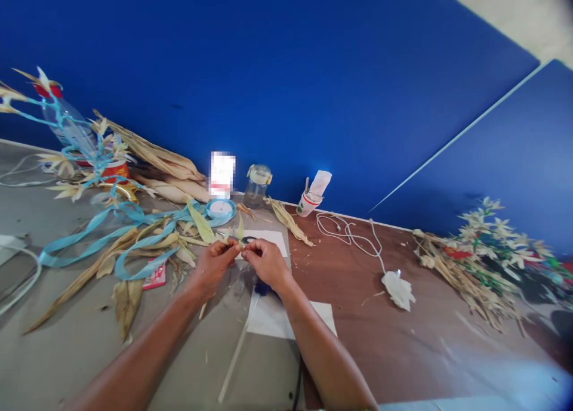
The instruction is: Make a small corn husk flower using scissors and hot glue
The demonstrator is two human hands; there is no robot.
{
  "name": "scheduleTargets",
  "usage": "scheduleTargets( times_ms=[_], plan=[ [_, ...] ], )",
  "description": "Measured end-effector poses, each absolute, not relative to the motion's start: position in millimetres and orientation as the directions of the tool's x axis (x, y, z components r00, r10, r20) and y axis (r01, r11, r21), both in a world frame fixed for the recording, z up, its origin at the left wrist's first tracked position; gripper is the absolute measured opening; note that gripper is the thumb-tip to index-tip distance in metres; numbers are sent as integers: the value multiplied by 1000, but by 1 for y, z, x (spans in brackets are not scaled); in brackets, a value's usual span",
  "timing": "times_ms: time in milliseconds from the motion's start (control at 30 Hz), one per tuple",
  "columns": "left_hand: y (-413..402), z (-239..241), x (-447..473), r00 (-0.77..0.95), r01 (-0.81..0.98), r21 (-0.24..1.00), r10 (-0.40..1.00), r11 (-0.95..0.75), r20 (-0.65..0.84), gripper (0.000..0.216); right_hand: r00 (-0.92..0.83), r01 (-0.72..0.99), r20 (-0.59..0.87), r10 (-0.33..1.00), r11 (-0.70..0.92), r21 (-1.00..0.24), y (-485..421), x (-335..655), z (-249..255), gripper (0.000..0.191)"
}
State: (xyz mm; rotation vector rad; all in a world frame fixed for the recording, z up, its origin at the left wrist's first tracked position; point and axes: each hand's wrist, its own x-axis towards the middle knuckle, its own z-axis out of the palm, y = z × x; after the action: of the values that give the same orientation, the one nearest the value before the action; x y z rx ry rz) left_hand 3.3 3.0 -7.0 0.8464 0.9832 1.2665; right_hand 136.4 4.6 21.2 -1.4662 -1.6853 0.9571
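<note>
A blue wall (313, 71) stood behind a grey-and-brown surface (403, 339) strewn with dried husks (161, 160) and blue ribbon (89, 232). By the wall sat a glass jar (257, 187) and a paper cup (308, 203) holding a white scrap. At mid-surface the left hand (215, 265) and right hand (267, 262) met, the fingers of both pinching a small husk strip (240, 244).

I seem to be in a craft workshop: dried husks (165, 160), blue ribbon (89, 232) and finished husk flowers (492, 238) crowd the table's (403, 339) far edge against blue partitions (313, 71).
</note>
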Motion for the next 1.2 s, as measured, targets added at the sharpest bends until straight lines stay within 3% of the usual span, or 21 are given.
scheduleTargets(
  times_ms=[433,600,700,800,967,1200],
  plan=[
    [2,-7,2,45,-309,945,994,110,-101,24,-151,524,35,988,110,-844,7,136,16,11],
    [6,-11,1,-35,-338,939,996,61,-77,24,-158,592,76,985,156,-790,5,148,30,14],
    [9,-16,0,-92,-342,938,992,52,-89,26,-229,700,49,972,200,-686,-5,163,44,28],
    [11,-20,-1,-125,-342,938,987,51,-100,28,-301,826,-57,952,231,-514,-25,179,53,28],
    [12,-23,-2,-140,-338,940,984,53,-106,32,-96,973,-161,982,59,-222,-61,192,39,39],
    [12,-25,-1,-114,-343,939,991,29,-72,30,-37,994,-156,987,20,-109,-65,194,9,40]
  ],
)
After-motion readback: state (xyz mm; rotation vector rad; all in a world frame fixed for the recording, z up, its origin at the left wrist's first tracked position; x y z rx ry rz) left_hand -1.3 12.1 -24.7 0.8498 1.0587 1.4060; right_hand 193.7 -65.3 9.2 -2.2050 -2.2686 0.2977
